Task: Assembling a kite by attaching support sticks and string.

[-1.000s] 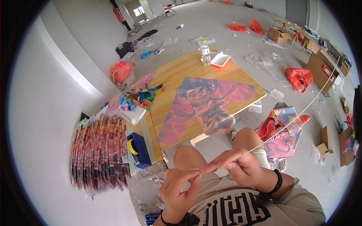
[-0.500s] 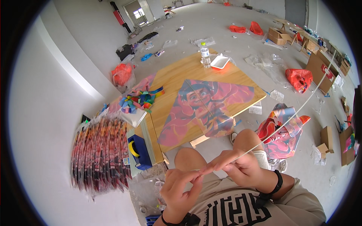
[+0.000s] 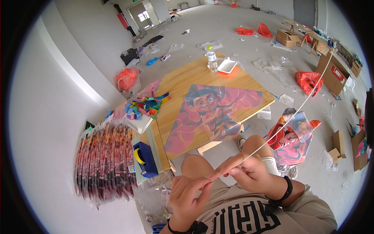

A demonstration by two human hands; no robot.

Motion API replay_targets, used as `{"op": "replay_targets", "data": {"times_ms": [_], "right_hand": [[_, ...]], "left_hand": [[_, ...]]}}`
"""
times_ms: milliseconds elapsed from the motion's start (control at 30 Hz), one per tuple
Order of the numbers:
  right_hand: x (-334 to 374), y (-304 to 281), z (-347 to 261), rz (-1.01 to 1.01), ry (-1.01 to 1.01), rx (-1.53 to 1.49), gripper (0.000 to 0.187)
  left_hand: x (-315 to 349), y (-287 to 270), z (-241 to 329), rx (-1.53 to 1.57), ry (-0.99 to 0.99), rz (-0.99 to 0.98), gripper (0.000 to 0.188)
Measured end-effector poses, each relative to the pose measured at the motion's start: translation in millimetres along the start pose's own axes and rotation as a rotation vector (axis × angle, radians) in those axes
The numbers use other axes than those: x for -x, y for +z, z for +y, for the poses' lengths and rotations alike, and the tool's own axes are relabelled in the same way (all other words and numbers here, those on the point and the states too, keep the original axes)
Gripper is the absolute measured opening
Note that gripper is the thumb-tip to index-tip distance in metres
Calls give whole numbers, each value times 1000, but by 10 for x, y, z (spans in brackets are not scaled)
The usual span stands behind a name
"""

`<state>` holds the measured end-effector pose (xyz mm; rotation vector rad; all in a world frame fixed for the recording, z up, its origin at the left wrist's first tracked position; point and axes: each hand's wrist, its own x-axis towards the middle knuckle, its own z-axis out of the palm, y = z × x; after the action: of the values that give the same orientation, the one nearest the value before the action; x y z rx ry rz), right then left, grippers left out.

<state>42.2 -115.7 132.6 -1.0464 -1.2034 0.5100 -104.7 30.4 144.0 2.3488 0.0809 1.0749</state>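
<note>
A long, thin, pale rod (image 3: 313, 92) slants from my lap up to the far right, slightly bowed. My right hand (image 3: 249, 171) is closed round its lower part, thumb and fingers pinching it. Just left of it, my left hand (image 3: 189, 197) has thumb and index finger pinched at the rod's near end; the fingers partly hide that end. Both hands are close together over my lap, fingertips almost touching. Beyond them a kite sail (image 3: 237, 103), printed with a cartoon figure in red and purple, lies flat on the wooden table (image 3: 177, 80), a thin spar along its middle.
A bottle (image 3: 211, 60) and a white-and-red tray (image 3: 228, 66) stand at the table's far end. Colourful ribbons (image 3: 144, 107), a blue tape dispenser (image 3: 145, 162) and packed printed sheets (image 3: 105, 162) are at left. Another printed kite (image 3: 292, 142) rests right of my knee.
The rod's far end has swung slightly left and down. Both hands keep their pinch, with the left shifting slightly right. The view has shifted a little.
</note>
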Motion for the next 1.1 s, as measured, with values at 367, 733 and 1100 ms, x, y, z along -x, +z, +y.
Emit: {"op": "replay_targets", "data": {"times_ms": [367,733,1100], "right_hand": [[-12,21,50,43,-104,92,15],[-6,15,62,141,-71,181,13],[28,-23,237,147,81,369,10]], "left_hand": [[59,28,-34,-19,-40,1,24],[89,76,-36,3,-73,-58,20],[59,167,-120,-65,-110,-195,11]]}}
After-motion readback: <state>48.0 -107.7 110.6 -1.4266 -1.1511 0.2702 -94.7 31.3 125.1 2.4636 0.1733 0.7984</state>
